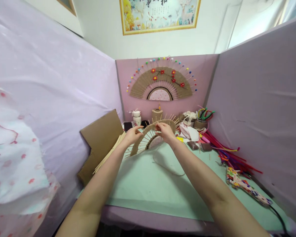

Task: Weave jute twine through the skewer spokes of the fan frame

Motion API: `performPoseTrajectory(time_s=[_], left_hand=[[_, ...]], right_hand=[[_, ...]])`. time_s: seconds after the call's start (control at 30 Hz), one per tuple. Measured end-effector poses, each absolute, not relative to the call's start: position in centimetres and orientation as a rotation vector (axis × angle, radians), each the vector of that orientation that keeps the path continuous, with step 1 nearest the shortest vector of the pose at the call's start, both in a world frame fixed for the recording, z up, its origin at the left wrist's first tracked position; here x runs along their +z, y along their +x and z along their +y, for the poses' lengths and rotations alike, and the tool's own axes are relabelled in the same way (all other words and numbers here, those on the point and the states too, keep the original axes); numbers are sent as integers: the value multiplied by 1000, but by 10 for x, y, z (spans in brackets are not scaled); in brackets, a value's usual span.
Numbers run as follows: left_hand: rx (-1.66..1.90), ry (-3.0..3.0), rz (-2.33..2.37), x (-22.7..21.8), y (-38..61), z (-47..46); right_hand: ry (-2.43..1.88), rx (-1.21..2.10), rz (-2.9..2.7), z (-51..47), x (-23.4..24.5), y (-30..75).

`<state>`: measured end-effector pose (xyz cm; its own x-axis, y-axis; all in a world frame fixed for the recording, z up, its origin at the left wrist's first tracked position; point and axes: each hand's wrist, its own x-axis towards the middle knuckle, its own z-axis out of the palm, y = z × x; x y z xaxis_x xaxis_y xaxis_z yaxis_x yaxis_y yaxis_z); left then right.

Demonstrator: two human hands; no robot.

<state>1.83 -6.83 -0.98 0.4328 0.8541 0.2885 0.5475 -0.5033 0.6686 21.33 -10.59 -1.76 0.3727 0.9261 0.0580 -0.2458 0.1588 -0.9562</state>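
A half-made fan [148, 138] of brown cardboard arcs and thin wooden sticks stands tilted on the green mat [148, 184]. My left hand [132, 135] grips its left side, fingers closed on the cardboard arc. At the top of the arc, my right hand [164, 130] pinches the fan near its middle. A thin cord [166, 168] trails from the fan across the mat toward me.
A cardboard sheet [101, 141] with a bundle of sticks [111, 153] leans at the left. Pipe cleaners [227, 151], cups and scraps crowd the back right. A patterned glue gun [246, 187] lies at the right. A finished fan [161, 84] hangs on the back panel.
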Motion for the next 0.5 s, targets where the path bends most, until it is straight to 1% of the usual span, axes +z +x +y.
performPoseTrajectory(time_s=[0.13, 0.33, 0.5], left_hand=[[741, 2222, 1073, 7, 17, -55], [747, 2298, 1091, 39, 42, -37], [759, 2318, 1136, 39, 58, -36]], right_hand=[[-1039, 975, -781, -102, -18, 212], [-1036, 988, -777, -99, -19, 210], [-1053, 991, -791, -103, -19, 212]])
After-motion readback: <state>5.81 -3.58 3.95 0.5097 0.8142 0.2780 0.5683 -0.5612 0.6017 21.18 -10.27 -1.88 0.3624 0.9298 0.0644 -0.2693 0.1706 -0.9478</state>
